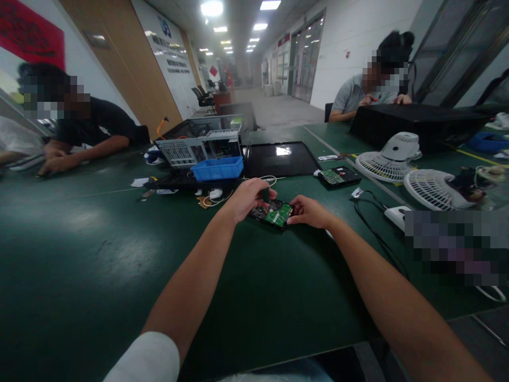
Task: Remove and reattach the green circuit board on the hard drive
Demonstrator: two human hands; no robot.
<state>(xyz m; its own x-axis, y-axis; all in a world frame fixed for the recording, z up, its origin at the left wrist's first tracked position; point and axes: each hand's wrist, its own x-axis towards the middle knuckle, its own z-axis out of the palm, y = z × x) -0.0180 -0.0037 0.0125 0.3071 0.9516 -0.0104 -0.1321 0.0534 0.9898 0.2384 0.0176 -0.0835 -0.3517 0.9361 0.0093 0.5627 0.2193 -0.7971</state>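
A hard drive with a green circuit board (278, 214) lies on the green table in front of me. My left hand (251, 197) is closed round a small dark screwdriver (266, 195), held upright over the left part of the drive; its tip is too small to make out. At the drive's right edge, my right hand (307, 211) grips the drive between thumb and fingers. Beyond my hands is a blue plastic tray (218, 168), beside an open computer case (191, 151). A second drive (339, 176) rests farther back to the right.
A black panel (280, 159) lies behind the drive. White fan parts (387, 159), a power strip (397, 216) and black cables (371, 228) occupy the right side. One person sits at the left; another works at a black case (413, 124) at the right.
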